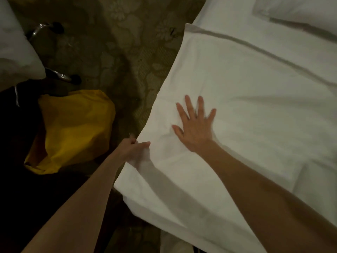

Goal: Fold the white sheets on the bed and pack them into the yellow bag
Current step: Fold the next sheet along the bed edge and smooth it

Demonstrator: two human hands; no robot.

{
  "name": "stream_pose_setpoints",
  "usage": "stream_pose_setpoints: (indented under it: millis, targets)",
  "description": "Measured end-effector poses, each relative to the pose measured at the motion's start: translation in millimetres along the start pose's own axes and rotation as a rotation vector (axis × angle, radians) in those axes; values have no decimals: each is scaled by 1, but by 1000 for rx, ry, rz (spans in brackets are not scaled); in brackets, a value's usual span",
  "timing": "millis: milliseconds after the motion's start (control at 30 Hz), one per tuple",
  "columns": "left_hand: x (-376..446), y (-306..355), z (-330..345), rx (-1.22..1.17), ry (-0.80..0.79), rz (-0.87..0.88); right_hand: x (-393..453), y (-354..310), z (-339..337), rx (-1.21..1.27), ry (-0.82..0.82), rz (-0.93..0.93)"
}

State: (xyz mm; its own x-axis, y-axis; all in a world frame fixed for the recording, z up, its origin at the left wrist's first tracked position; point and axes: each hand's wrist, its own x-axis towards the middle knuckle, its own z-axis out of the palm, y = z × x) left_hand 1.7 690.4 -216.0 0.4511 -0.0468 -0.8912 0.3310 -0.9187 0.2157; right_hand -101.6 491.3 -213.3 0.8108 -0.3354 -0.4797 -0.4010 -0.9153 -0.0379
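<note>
A white sheet (246,92) lies spread flat over the bed, reaching its left edge. My left hand (133,147) pinches the sheet's left edge between thumb and fingers, at the side of the bed. Flat on the sheet with fingers spread lies my right hand (195,125), palm down, just right of the left hand. The yellow bag (73,128) sits crumpled on the floor to the left of the bed, a short way from my left hand.
A patterned carpet (118,52) runs between bed and bag. A pillow (306,11) rests at the top right of the bed. White bedding (14,52) and chrome metal legs (58,75) stand at the upper left. A dark mass (18,143) borders the bag.
</note>
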Motion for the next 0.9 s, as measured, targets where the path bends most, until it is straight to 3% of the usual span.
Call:
stream_pose_setpoints:
  millis: [300,400,500,600,767,900]
  targets:
    - [-44,-116,-4,45,-65,-124,-101,-66,25,16,-169,-194]
    - [-55,-132,-4,-60,-48,-96,-136,-91,29,133,-200,-320]
    - [-67,-126,-13,-136,-80,-41,-153,-110,34,-6,-196,-450]
    - [-81,-115,-33,-168,-112,57,-148,-123,28,-53,-259,-413]
    - [-94,-135,-50,-250,-160,68,-152,-139,18,140,-308,-450]
    - [-81,-136,-23,-93,35,28,-180,-134,47,261,-418,-378]
